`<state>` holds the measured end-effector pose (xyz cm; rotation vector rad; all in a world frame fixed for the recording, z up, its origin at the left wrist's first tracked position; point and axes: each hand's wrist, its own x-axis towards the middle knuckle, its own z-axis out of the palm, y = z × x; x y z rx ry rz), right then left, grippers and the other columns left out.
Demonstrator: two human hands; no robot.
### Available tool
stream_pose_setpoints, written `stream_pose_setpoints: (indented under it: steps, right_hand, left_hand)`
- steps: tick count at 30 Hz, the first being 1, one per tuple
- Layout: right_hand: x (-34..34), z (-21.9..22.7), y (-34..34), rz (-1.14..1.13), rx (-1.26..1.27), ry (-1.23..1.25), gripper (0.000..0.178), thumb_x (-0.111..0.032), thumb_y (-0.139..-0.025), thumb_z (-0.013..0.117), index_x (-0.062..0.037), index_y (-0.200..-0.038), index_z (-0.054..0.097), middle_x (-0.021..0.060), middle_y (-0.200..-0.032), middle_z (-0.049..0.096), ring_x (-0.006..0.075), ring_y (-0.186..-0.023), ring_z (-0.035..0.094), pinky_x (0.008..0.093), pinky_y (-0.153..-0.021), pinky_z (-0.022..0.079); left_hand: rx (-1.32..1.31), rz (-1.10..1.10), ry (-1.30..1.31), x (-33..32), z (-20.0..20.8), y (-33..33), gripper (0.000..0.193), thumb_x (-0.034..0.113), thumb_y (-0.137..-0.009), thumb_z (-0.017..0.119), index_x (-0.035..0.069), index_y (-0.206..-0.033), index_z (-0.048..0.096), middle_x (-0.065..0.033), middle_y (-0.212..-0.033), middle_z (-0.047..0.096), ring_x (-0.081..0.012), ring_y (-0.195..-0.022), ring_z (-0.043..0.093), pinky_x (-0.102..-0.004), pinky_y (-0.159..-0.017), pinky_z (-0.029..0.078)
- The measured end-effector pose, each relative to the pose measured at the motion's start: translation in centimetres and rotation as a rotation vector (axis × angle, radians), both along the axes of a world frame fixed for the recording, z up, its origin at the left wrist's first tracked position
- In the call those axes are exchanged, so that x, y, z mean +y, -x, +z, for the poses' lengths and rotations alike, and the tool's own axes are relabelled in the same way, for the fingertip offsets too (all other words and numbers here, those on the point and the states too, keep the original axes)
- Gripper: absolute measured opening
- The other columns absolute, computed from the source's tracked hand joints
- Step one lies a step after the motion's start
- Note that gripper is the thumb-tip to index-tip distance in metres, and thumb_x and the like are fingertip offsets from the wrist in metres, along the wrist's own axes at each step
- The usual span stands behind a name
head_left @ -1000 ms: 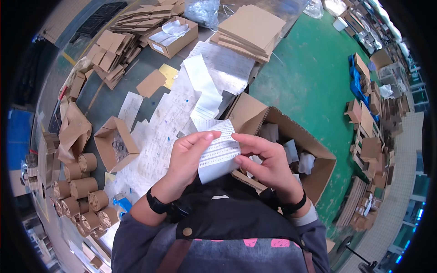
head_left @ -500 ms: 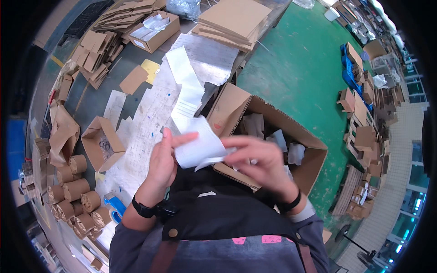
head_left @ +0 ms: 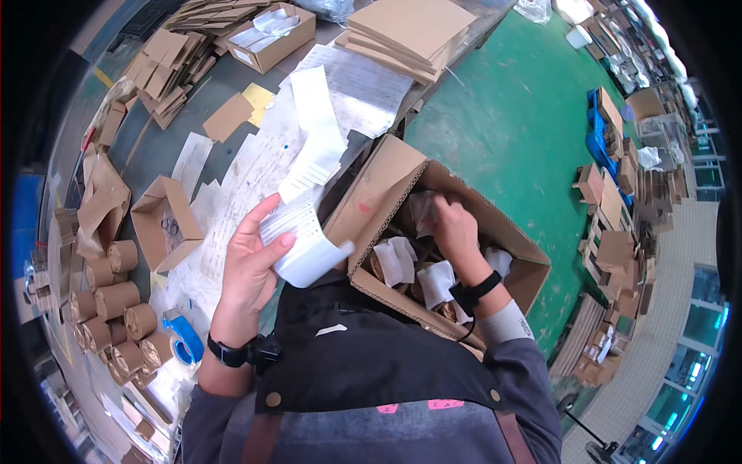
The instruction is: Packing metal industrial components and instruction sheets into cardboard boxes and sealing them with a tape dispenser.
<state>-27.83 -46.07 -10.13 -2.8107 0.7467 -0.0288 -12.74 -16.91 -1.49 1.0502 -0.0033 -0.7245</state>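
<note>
A long strip of white printed paper sheets (head_left: 297,243) hangs from my left hand (head_left: 249,259), its thumb on top and fingers beneath. Its near end curls up, and the far end trails in folds over the table. My right hand (head_left: 456,228) reaches into an open cardboard box (head_left: 533,274), fingers curled by a brownish packet (head_left: 423,213); what they hold, if anything, is hidden. Inside the box, white slips (head_left: 396,261) lie over brown paper-wrapped rolls (head_left: 451,312).
Brown rolls (head_left: 118,299) are piled at the left beside a blue tape dispenser (head_left: 185,339). A small open carton (head_left: 166,224) stands behind them. Flat cardboard sheets (head_left: 410,31) are stacked at the table's far edge. Loaded pallets (head_left: 607,201) line the green floor's right side.
My right hand has left the paper strip and gone down into the box at the right. The left hand keeps the strip and has shifted slightly left.
</note>
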Motion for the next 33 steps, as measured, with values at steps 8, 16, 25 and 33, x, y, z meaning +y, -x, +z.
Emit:
stream_pose_setpoints:
  steps: [8, 16, 25, 33]
  right_hand:
    - [4.8, 11.0, -1.2, 0.148, -0.395, -1.026, 0.044, -0.015, -0.083, 0.075, -0.004, -0.119, 0.052, 0.01, -0.097, 0.067, 0.0152, -0.087, 0.064, 0.0316, -0.074, 0.051]
    - [7.2, 12.6, -0.8, 0.463, -0.412, -0.863, 0.037, 0.001, -0.084, 0.067, -0.0085, -0.119, 0.065, 0.0102, -0.091, 0.072, 0.022, -0.081, 0.069, 0.0285, -0.074, 0.052]
    - [2.5, 11.0, -1.0, 0.135, -0.086, -1.199, 0.013, 0.001, -0.081, 0.068, 0.0, -0.094, 0.069, 0.0059, -0.087, 0.071, 0.015, -0.079, 0.067, 0.0294, -0.073, 0.054]
    - [5.0, 2.7, 0.2, 0.229, -0.061, -0.225, 0.067, -0.01, -0.063, 0.083, -0.0092, -0.122, 0.052, 0.0146, -0.101, 0.058, 0.035, -0.092, 0.062, 0.041, -0.075, 0.053]
  left_hand:
    - [0.066, -0.222, -0.021, -2.3, 1.4, 1.9, 0.047, -0.006, -0.078, 0.073, -0.001, -0.122, 0.06, -0.0124, -0.115, 0.064, -0.0173, -0.105, 0.062, -0.0305, -0.092, 0.051]
    - [-0.064, -0.448, -0.058, -2.3, 2.5, 1.6, 0.037, 0.024, -0.099, 0.054, -0.005, -0.122, 0.06, -0.0147, -0.114, 0.065, -0.0178, -0.105, 0.062, -0.0301, -0.094, 0.048]
    - [0.068, 0.061, -0.062, -1.4, 1.2, -0.2, 0.053, 0.037, -0.104, 0.038, -0.009, -0.122, 0.057, -0.0186, -0.115, 0.064, -0.0205, -0.103, 0.064, -0.0322, -0.093, 0.049]
    - [-0.147, 0.001, -0.062, -1.0, 0.7, -0.3, 0.036, -0.003, -0.086, 0.066, -0.002, -0.121, 0.059, -0.0131, -0.113, 0.065, -0.0162, -0.101, 0.063, -0.03, -0.09, 0.051]
